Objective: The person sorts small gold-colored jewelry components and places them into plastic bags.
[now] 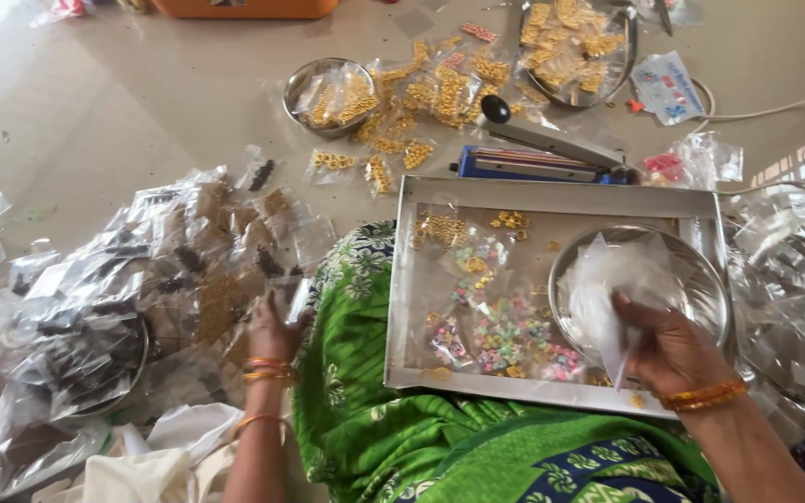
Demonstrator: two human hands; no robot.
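Steel tray (552,194) holds coloured beads (514,333); hands: right (668,349) and left (275,328) grip clear packets (607,279).

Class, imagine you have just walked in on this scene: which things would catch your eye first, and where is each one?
First comes the steel tray resting on the green patterned cloth in the middle, strewn with small pastel and gold beads. In the round steel bowl at its right end, the right hand holds clear plastic pouches. To the left, the left hand reaches into a heap of filled clear packets, and packets of gold pieces lie scattered on the floor beyond.
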